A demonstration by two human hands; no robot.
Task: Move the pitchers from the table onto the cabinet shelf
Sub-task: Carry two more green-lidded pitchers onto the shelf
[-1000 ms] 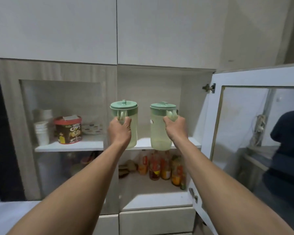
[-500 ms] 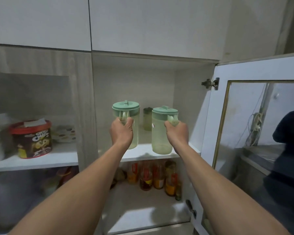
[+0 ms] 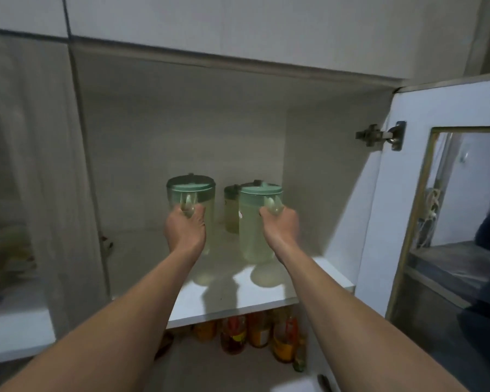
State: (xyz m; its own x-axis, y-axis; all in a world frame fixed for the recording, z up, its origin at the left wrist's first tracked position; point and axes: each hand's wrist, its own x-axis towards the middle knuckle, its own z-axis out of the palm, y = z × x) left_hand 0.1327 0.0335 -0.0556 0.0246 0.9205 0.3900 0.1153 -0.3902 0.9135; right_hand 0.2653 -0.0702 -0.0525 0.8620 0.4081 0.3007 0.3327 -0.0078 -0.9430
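Observation:
I hold two pale green pitchers with teal lids inside the open cabinet bay. My left hand [image 3: 185, 230] grips the handle of the left pitcher [image 3: 191, 198]. My right hand [image 3: 280, 227] grips the handle of the right pitcher [image 3: 255, 222]. Both pitchers are upright and just above the white shelf [image 3: 232, 295]; their shadows fall on it, and I cannot tell whether they touch it. A third, similar pitcher [image 3: 232, 207] stands farther back on the shelf, between the two.
The cabinet door [image 3: 425, 193] with a glass pane stands open at the right, hinge [image 3: 379, 135] showing. Several bottles [image 3: 258, 335] stand on the level below. A wood-grain divider [image 3: 77, 165] bounds the bay on the left; blurred items sit beyond it.
Both hands have carried the pitchers forward and deeper over the shelf. The view has closed in on the bay, and the pitchers sit lower toward the shelf surface.

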